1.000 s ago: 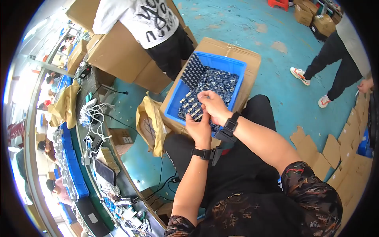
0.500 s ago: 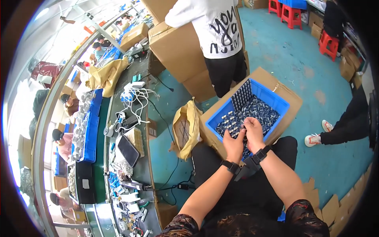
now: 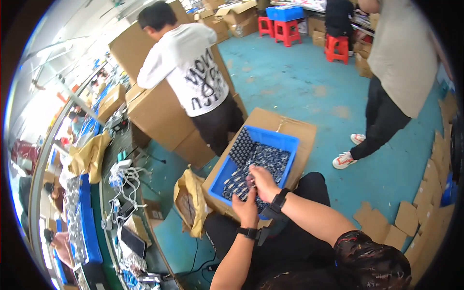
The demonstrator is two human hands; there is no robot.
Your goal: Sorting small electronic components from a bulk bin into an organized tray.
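Note:
A blue plastic bin (image 3: 272,138) sits on a cardboard box (image 3: 305,137) in front of my knees. Small dark blue-and-silver parts (image 3: 271,158) fill it loosely, and a dark panel with rows of small pieces (image 3: 241,147) leans at its far left corner. Over the bin's near part, my right hand (image 3: 265,185) is closed, thumb and fingers pressed together by something small and dark. My left hand (image 3: 245,209) is just below and left of it, its fingers curled with the thumb up. What each hand holds is too small to make out.
A yellow sack (image 3: 189,203) stands open left of the box. Further left is a bench with white cables (image 3: 126,180) and a dark tablet-like device (image 3: 133,241). One person (image 3: 193,72) stands by large cartons; another (image 3: 398,63) stands at the right. Flattened cardboard (image 3: 408,217) lies at right.
The view has swung right and up, so the bin appears lower and further left. My hands stay over the bin, the right one now higher than the left. The person at the right shows more fully.

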